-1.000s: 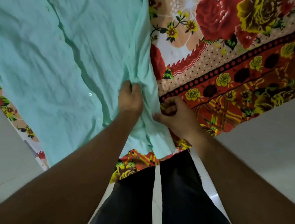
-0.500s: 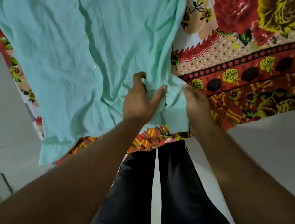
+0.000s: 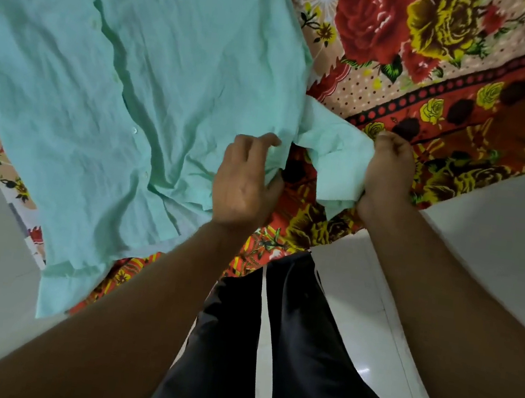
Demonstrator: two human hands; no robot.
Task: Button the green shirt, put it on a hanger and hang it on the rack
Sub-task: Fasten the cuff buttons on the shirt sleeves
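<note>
The pale green shirt (image 3: 142,91) lies spread on a flowered bedspread (image 3: 465,101), front up, with small white buttons (image 3: 135,130) along its placket. My left hand (image 3: 245,180) grips the shirt's right-hand edge near the bed's near side. My right hand (image 3: 387,171) grips a bunched piece of the same green cloth (image 3: 335,161), pulled out to the right of the body. No hanger or rack is in view.
The bedspread's near edge runs diagonally across the view. Pale tiled floor (image 3: 486,246) lies at the right and lower left. My legs in black trousers (image 3: 272,349) stand close to the bed's edge.
My right hand has moved right, drawing a piece of the green cloth away from the shirt's body. My left hand still grips the shirt's edge. The view has shifted slightly.
</note>
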